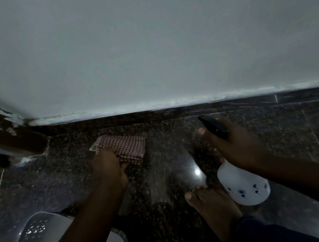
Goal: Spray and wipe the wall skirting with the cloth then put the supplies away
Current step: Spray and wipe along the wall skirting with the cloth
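- Right hand is clamped round the neck of the spray bottle, with its dark nozzle pointing to the far left, toward the wall skirting.
- Left hand has its fingers closed on the near edge of the folded checked cloth, which lies flat on the dark speckled floor, just near of the skirting.
- Skirting runs as a dark band left to right along the foot of the pale wall, far of both hands; its long axis lies across the view.
- Cloth hand looks the nearer of the two to the skirting, though the nozzle tip reaches almost as far.
- Judgement: the coming move turns on the nozzle's line; angled as it is, the spray would land on the stretch of skirting between the two hands, just right of the cloth.
- A bare foot rests on the floor just beside the bottle's base, and a pale perforated plastic item sits near left.
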